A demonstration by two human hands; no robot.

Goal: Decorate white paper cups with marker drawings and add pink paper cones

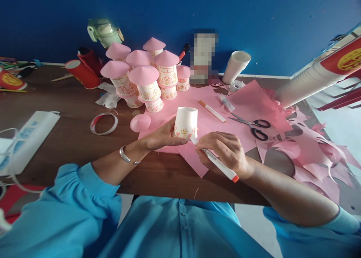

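My left hand [166, 134] holds a white paper cup [186, 119] upside down, its fingers around the left side and under the rim. Flowers in orange, red and yellow-green are drawn along the cup's lower edge. In my right hand [222, 149] is a white marker [218, 164] with an orange end, its tip at the cup's lower right edge. A loose pink paper cone [140, 122] lies just left of my left hand. Behind it stand several decorated cup towers [149, 88] with pink cone roofs. An orange-ended marker [212, 111] rests on pink paper [194, 160].
Black-handled scissors [254, 126] and a glue tube [226, 103] lie at right, near pink scraps [313, 149]. Stacked white cups [236, 67] stand by the blue wall; a long cup stack [304, 83] leans far right. Left are a tape roll [103, 123] and a power strip [29, 143].
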